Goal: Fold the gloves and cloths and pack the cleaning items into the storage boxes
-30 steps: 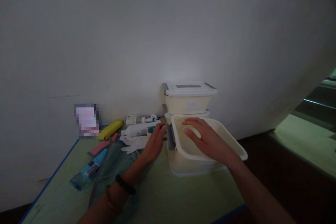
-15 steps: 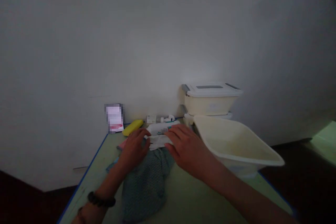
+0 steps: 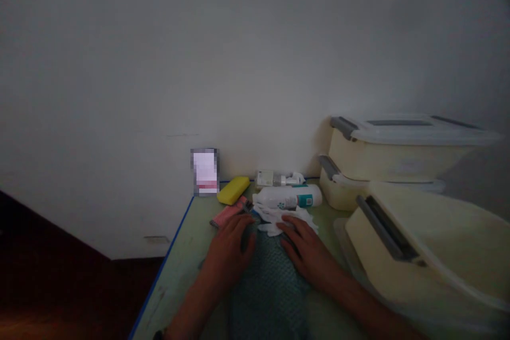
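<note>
Pale wall, green table, two hands over a grey-green cloth

A plain wall is filling the upper frame, and the table is running from the centre toward the bottom edge. The cloth is lying lengthwise at bottom centre, between the forearms. Judging by how things are lying, the handling of it seems to be at an early point: it is not being lifted, and it does not look neatly folded. White gloves are lying loose at its far end, on neither hand. A white bottle is lying on its side just behind them, near a small spray bottle. At right, the upper box is sitting lidded on the lower box, while the nearer tub is standing open. How much is left, the view is not settling.

The left hand is bending its fingers loosely, close together, with the thumb standing apart; it is nearest the cloth's left edge and a pink packet, below a yellow block. The right hand is holding its fingers slightly spread over the gloves' near edge, its thumb over the cloth. Neither is visibly pinching anything; whether the fingertips are touching, I cannot tell.
</note>
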Available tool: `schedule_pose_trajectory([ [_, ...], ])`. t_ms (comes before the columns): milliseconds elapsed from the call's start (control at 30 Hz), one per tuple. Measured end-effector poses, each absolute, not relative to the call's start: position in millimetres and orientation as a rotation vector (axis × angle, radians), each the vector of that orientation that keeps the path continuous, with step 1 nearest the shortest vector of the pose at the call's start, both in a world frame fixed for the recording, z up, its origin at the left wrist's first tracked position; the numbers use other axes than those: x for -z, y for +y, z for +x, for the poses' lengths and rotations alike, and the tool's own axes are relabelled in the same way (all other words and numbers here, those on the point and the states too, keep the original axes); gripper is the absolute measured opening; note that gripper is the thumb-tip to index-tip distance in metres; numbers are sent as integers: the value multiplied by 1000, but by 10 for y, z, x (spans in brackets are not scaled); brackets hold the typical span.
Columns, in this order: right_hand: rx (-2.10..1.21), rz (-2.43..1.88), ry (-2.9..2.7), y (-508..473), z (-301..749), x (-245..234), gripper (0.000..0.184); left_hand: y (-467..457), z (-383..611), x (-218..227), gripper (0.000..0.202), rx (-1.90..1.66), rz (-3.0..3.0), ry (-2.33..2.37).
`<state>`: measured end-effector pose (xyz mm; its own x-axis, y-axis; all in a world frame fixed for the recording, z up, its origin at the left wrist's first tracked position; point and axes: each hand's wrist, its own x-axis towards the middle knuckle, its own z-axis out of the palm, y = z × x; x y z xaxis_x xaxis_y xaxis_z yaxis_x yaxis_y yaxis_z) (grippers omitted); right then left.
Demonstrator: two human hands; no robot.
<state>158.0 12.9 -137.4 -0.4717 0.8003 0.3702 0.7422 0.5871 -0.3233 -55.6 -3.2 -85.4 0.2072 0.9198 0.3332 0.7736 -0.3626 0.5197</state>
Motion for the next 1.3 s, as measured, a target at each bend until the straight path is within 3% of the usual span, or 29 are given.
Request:
schedule_pose_trajectory([
  [200,-168,-1242,-2293,131,1579,1505,34,-44,-712,751,28,-804,1773,1589],
  [567,-232,-1264,-2210,102,1517,1455,32,10,-815,883,26,-836,1863,1670],
  [767,-305,-1177,-2148,98,1528,1369,14,12,-761,963,49,-846,2048,1732],
  [900,-286,-1126,-2161,103,1551,1366,11,-6,-718,927,24,-896,2083,1726],
  [1033,-275,-1106,-2147,80,1569,1379,14,-59,-659,829,8,-1010,2059,1709],
  [1300,-356,-1054,-2092,-50,1540,1282,50,-187,-519,721,15,-1225,1844,1582],
])
